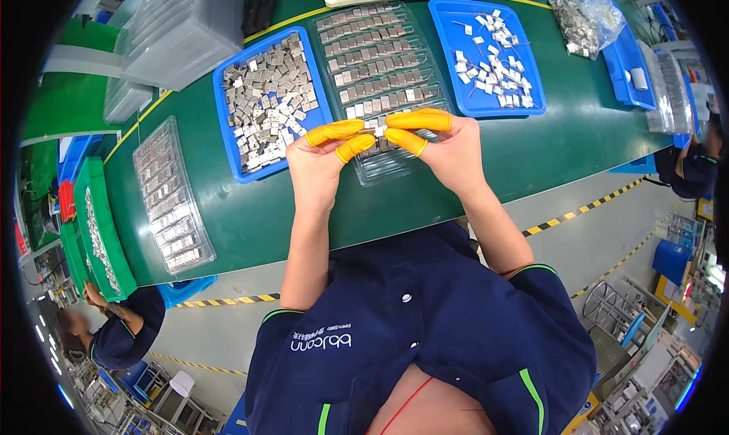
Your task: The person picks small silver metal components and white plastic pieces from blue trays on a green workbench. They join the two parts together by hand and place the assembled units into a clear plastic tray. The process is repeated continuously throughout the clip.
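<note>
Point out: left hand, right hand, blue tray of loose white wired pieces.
Left hand (317, 162), head view: middle of the hand.
Right hand (457, 152), head view: middle of the hand.
Blue tray (443, 29), head view: bare blue along its left side.

A green-topped desk (562, 150) is crossed by a yellow line (520, 1); the grey floor (562, 260) is marked with yellow-and-black hazard tape (585, 206), and a blue cabinet (673, 262) is seen at right.

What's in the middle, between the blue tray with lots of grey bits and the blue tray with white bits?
The head view shows a clear plastic tray there, holding rows of small grey pieces.
</note>
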### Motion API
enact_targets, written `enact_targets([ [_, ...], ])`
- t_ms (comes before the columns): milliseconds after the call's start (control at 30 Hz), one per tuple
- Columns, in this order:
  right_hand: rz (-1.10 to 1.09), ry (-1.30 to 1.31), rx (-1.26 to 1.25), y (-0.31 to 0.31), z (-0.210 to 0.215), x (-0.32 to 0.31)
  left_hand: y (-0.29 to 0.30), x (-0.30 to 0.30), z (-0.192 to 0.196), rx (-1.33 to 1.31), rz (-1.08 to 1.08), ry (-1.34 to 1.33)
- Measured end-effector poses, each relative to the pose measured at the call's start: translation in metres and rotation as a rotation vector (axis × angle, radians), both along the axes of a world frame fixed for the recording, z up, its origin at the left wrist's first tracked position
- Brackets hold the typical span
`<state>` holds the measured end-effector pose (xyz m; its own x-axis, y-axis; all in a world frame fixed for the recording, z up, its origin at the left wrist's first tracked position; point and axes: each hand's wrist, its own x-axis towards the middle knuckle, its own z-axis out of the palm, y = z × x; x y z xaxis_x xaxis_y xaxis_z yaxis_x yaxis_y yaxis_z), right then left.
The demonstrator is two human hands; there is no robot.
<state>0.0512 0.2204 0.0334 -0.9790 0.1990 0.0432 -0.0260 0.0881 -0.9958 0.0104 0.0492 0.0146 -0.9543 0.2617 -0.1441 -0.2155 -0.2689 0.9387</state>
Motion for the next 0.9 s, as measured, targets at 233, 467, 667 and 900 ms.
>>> enact_targets([
  [233, 0.224, -0.087, -0.216, 0.013, -0.001, 0.000, 0.002, 0.008, 0.004, 0.072, -0.113, -0.047],
  [467, 0.227, -0.226, -0.571, 0.008, -0.002, 0.009, 0.000, 0.014, 0.004, 0.295, -0.280, -0.209],
  [667, 0.009, 0.043, -0.300, -0.007, -0.011, 0.016, 0.016, 0.020, 0.008, 0.394, -0.181, -0.262],
  [900, 0.029, 0.024, -0.236, 0.005, -0.015, 0.019, 0.023, 0.024, 0.012, 0.231, -0.151, -0.238],
])
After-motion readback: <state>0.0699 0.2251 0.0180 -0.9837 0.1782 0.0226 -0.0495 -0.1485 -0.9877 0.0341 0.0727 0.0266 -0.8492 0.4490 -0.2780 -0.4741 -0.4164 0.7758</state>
